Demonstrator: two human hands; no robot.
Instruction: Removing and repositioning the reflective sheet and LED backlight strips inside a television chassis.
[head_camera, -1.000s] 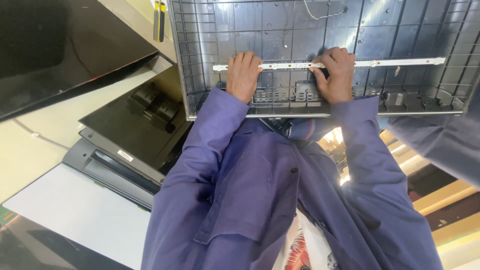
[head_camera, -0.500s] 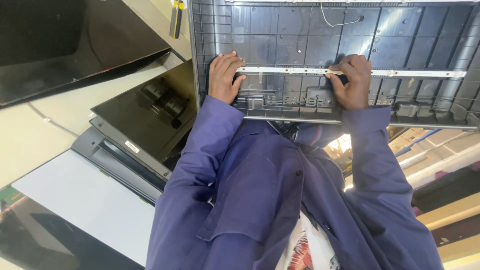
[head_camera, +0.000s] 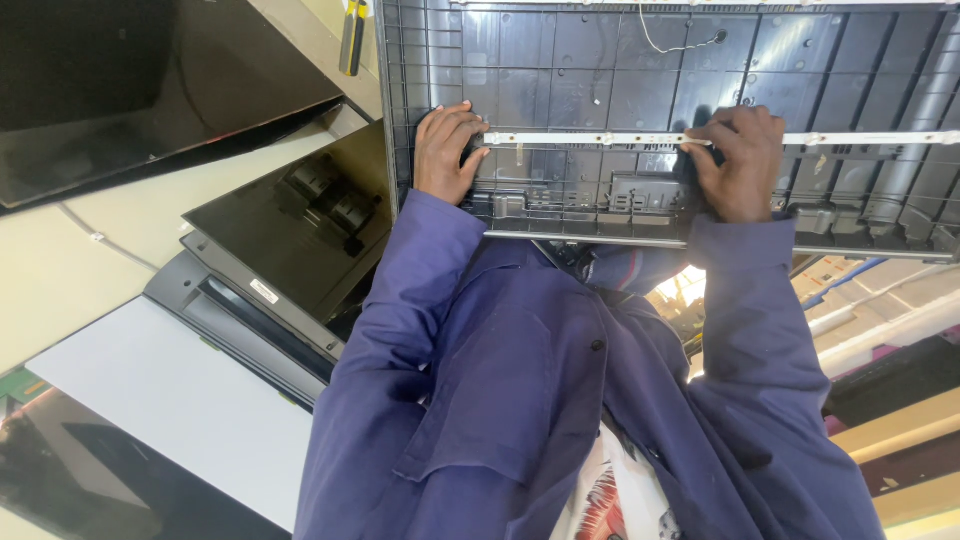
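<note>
White light strip (head_camera: 600, 139) lies lengthwise across the ribbed grey back panel (head_camera: 560, 60), parallel to its near edge, with the left hand (head_camera: 447, 150) curled at its left end and the right hand (head_camera: 735, 160) pinching it farther along, both grips closed.

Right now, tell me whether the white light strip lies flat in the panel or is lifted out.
Flat in: the light strip lies straight across the ribbed grey back panel, both hands pressing it.

Cream workbench (head_camera: 60, 290) under dark ribbed panel (head_camera: 600, 60), black screens (head_camera: 290, 240).
</note>
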